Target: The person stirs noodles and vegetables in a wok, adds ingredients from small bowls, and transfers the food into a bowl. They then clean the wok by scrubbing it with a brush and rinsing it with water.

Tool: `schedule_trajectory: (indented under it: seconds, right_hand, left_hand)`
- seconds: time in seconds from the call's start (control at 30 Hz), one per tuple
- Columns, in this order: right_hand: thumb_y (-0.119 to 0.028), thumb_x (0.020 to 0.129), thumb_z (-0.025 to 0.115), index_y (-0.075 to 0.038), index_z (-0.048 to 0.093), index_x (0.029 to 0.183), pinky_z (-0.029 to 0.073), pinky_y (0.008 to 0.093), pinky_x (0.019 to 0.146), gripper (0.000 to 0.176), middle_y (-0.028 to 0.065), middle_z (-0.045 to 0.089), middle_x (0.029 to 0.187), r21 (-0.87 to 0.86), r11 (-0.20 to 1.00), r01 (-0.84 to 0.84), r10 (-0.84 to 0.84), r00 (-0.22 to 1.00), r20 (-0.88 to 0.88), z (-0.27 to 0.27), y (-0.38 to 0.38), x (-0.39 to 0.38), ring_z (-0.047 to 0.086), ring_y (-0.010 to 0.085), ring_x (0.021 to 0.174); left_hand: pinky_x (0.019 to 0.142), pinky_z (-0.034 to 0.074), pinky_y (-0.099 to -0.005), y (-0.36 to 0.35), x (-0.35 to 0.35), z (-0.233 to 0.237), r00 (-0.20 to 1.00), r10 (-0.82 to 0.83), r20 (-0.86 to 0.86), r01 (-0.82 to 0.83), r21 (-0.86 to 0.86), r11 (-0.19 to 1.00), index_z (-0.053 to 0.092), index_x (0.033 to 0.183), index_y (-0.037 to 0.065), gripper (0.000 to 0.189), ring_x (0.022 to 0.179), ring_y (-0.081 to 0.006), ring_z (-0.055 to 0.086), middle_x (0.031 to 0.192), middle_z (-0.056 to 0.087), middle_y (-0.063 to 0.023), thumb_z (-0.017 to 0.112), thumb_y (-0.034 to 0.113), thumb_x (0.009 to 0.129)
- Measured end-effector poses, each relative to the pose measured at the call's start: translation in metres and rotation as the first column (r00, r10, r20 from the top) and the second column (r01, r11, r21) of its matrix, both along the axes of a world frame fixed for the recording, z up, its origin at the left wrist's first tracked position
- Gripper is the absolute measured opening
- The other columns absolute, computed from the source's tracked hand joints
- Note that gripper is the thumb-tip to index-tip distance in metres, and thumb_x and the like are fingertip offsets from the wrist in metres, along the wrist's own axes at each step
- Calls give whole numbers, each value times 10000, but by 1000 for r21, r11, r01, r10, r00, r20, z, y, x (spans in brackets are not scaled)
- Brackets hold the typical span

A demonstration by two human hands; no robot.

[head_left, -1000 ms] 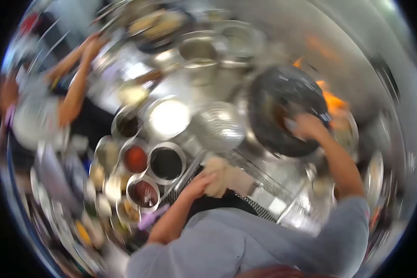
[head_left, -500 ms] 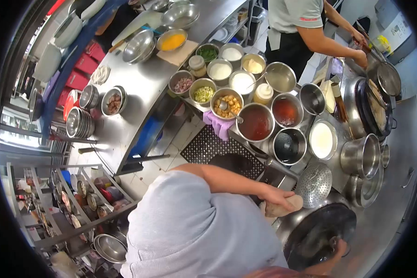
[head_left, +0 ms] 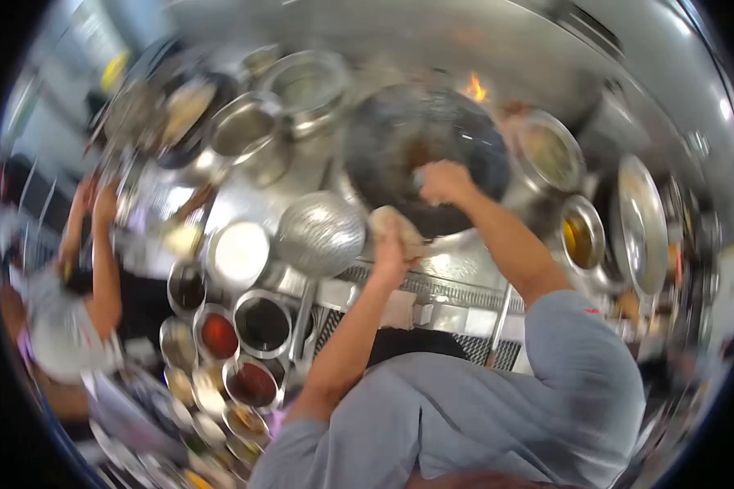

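Note:
A large dark wok [head_left: 383, 143] sits on the metal stove, with a small brown patch near its middle. Over the wok, my right hand [head_left: 446, 182] is closed round something small and greyish that blur hides. My left hand [head_left: 393, 248] grips a beige cloth [head_left: 395, 231] at the wok's near left edge. Just left of the cloth lies a round perforated strainer [head_left: 321, 234], its handle pointing toward me.
Pots of white [head_left: 238, 254], red [head_left: 218, 334] and dark liquid [head_left: 263, 323] stand left. A flame [head_left: 475, 88] burns behind the wok. Metal bowls [head_left: 582, 232] stand right. Another person [head_left: 65, 318] works at far left beside a second wok.
The view has swung right, bringing the wok to the middle and the co-worker to the left. My right hand is now over the wok's near part; my left still holds the cloth.

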State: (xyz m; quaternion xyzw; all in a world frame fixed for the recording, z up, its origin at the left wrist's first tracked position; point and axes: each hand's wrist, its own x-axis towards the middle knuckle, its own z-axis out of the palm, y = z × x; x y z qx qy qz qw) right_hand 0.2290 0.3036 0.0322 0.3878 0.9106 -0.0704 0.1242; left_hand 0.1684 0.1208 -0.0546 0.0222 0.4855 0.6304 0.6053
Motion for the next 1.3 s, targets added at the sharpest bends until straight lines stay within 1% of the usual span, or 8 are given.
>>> schedule_trajectory:
  seconds: [0.2,0.47,0.77,0.83,0.97,1.0,1.2,1.3]
  right_hand:
    - [-181,736,686,-76,727,855,553,396,699,163,119,714,880,171,966,-196,138,944,300,18,53,103,699,239,854]
    - [-232,624,681,-67,726,936,547,422,781,356,196,696,945,-231,961,155,-238,889,-392,-32,9,3,683,318,918]
    - [-407,632,703,-66,736,917,532,403,698,446,99,720,917,-190,962,195,-215,973,-88,53,8,202,685,280,808]
    - [-386,659,700,-48,706,998,537,396,709,479,133,716,890,-352,878,324,-468,729,-499,34,7,251,687,282,784]
    - [-406,725,681,-16,505,1332,465,380,948,742,247,611,1201,-554,647,524,-722,187,-666,-77,-104,249,603,330,1113]
    - [-423,722,691,14,493,1333,449,377,971,777,266,588,1228,-539,670,511,-738,378,-559,-130,-121,247,590,345,1119]
    - [-281,846,669,15,567,1243,528,276,729,506,114,664,1029,-989,59,-139,-941,-339,-8,-68,-245,239,656,164,847]
    - [-314,860,666,-25,614,1123,526,281,643,394,79,663,949,-888,76,-454,-954,-291,67,-72,-234,220,650,147,764]
  left_hand:
    - [571,510,-341,-1,4,10,999,28,-26,-24,136,990,452,1150,139,319,759,-232,624,929,592,-89,585,320,924]
    - [494,496,-349,18,5,-23,931,203,-303,-220,-22,975,498,1076,70,268,671,-220,605,857,579,-89,559,59,816]
    - [477,458,-331,-31,-4,63,802,198,-564,-210,44,977,448,1020,-19,221,547,-177,535,769,554,-107,486,-3,803]
    - [590,496,-331,-42,-28,58,711,184,-678,-171,87,981,436,1105,-44,335,722,-195,582,917,554,-143,513,24,786]
    - [720,505,-333,-49,-23,106,676,97,-731,-148,-6,989,411,1169,-66,437,872,-229,585,1050,534,-177,540,51,768]
    - [742,504,-342,-44,-25,106,578,157,-801,-154,82,985,411,1170,-68,444,870,-244,589,1057,538,-185,544,64,767]
    - [836,489,-409,-10,-30,136,241,92,-966,-112,66,992,400,1182,-79,536,957,-345,619,1072,588,-266,592,145,734]
    - [860,479,-441,-10,-6,176,144,58,-988,-53,51,997,393,1204,-50,568,975,-403,626,1052,614,-289,604,160,720]
